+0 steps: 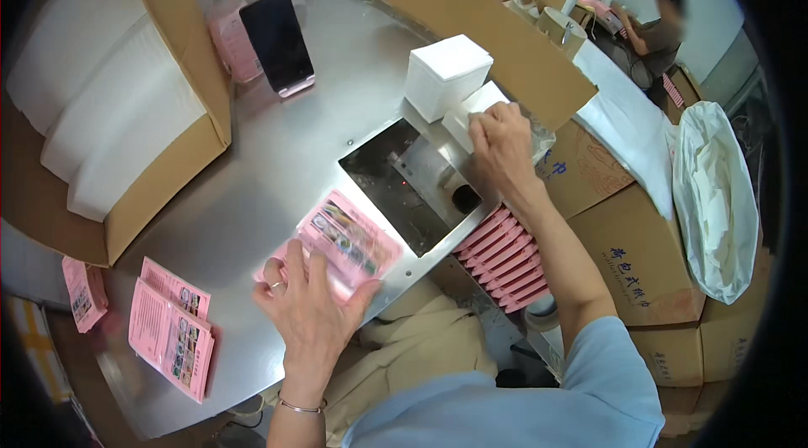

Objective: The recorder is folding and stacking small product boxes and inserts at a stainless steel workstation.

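Note:
My left hand [307, 301] is closed over the near edge of a pink printed packet [353, 233], its thumb and fingers spanning the packet on the metal table. The packet is partly blurred, and my palm hides its near part. My right hand [505, 145] has its fingers curled over a small white paper stack [473, 116] at the table's right edge; the hand covers part of it. Just behind stands a taller white stack [446, 78]. Between my hands is a rectangular opening [370, 164] in the tabletop, with a metal plate [429, 170] inside.
Pink packets [172, 330] lie at the table's left. An open carton [168, 166] of white sheets stands far left, near a phone [278, 40] and bottles [231, 31]. Pink packets [505, 259] fill a row below the right edge. Cartons [640, 254] and a seated person [661, 36] are right.

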Action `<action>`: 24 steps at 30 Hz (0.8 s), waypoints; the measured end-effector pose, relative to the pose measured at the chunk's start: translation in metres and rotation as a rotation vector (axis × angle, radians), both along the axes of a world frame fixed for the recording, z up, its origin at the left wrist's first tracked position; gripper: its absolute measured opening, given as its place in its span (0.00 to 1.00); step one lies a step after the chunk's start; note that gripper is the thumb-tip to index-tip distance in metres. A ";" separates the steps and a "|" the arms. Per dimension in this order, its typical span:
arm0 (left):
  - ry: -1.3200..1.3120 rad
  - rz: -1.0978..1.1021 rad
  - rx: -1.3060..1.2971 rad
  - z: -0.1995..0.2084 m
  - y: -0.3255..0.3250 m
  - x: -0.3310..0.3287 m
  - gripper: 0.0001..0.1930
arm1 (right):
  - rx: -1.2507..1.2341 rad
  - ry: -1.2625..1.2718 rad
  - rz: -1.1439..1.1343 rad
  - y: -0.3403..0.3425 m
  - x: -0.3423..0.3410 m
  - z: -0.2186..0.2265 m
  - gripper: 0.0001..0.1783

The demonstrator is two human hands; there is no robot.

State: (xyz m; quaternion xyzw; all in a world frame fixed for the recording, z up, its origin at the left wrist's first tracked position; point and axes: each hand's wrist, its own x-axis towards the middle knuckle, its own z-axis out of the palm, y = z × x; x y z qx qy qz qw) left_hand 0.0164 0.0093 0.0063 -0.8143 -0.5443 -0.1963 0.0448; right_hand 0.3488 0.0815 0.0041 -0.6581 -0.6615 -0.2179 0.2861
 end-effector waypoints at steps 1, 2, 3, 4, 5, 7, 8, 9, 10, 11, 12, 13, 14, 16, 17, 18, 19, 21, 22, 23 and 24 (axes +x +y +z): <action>-0.003 0.000 -0.076 0.011 -0.004 0.000 0.34 | 0.011 0.056 0.015 0.001 0.002 0.000 0.06; 0.000 0.003 -0.080 0.010 -0.006 0.001 0.34 | 0.023 0.112 0.029 0.000 0.003 -0.001 0.05; 0.013 0.004 -0.111 0.009 -0.009 0.001 0.30 | 0.041 0.095 0.042 -0.001 0.001 -0.004 0.04; 0.024 0.003 -0.142 0.007 -0.012 0.001 0.27 | 0.039 0.097 0.049 -0.003 0.003 -0.004 0.04; -0.005 -0.028 -0.093 0.000 -0.011 0.005 0.24 | 0.095 0.065 0.064 -0.005 0.007 -0.003 0.09; -0.107 -0.147 -0.127 -0.010 -0.014 0.008 0.23 | 0.118 -0.035 0.081 -0.014 -0.003 0.001 0.26; -0.213 -0.271 -0.156 -0.011 -0.014 0.006 0.23 | 0.041 -0.002 0.221 -0.023 -0.024 0.003 0.26; -0.270 -0.262 -0.240 -0.010 -0.014 0.003 0.31 | -0.041 0.034 0.361 -0.037 -0.054 0.004 0.26; -0.271 -0.261 -0.243 -0.003 -0.014 -0.003 0.31 | -0.048 -0.071 0.608 -0.061 -0.085 0.005 0.26; -0.263 -0.222 -0.229 0.006 -0.010 -0.006 0.35 | -0.365 0.102 0.515 -0.091 -0.122 -0.012 0.25; -0.248 -0.158 -0.210 0.013 -0.008 -0.013 0.38 | -0.204 0.004 1.028 -0.111 -0.136 0.004 0.24; -0.168 -0.155 -0.135 0.018 -0.009 -0.014 0.43 | -0.076 -0.089 0.972 -0.116 -0.148 -0.002 0.22; -0.164 -0.154 -0.133 0.013 -0.008 -0.008 0.43 | -0.171 0.033 0.923 -0.102 -0.147 -0.005 0.19; -0.263 -0.167 -0.124 0.001 -0.017 0.012 0.49 | -0.254 -0.183 0.668 -0.058 -0.148 -0.013 0.17; -0.264 -0.165 -0.102 0.009 -0.017 0.022 0.47 | -0.241 -0.031 0.644 -0.040 -0.156 -0.020 0.16; -0.261 -0.157 -0.099 0.012 -0.018 0.018 0.47 | -0.223 0.119 0.623 -0.023 -0.160 -0.028 0.16; -0.312 -0.175 -0.171 0.013 -0.017 0.010 0.45 | -0.346 0.125 0.581 -0.008 -0.148 -0.032 0.16; -0.427 -0.145 -0.329 0.026 -0.023 -0.016 0.31 | -0.486 0.265 0.490 0.001 -0.109 -0.042 0.16; -0.473 -0.123 -0.248 0.013 -0.026 -0.036 0.24 | -0.345 0.387 0.488 0.003 -0.099 -0.041 0.13; -0.523 -0.113 -0.182 0.000 -0.029 -0.055 0.17 | -0.622 0.358 0.317 0.007 -0.085 -0.039 0.09; -0.445 -0.078 -0.018 0.006 -0.029 -0.070 0.12 | -0.752 0.255 0.294 0.003 -0.079 -0.031 0.07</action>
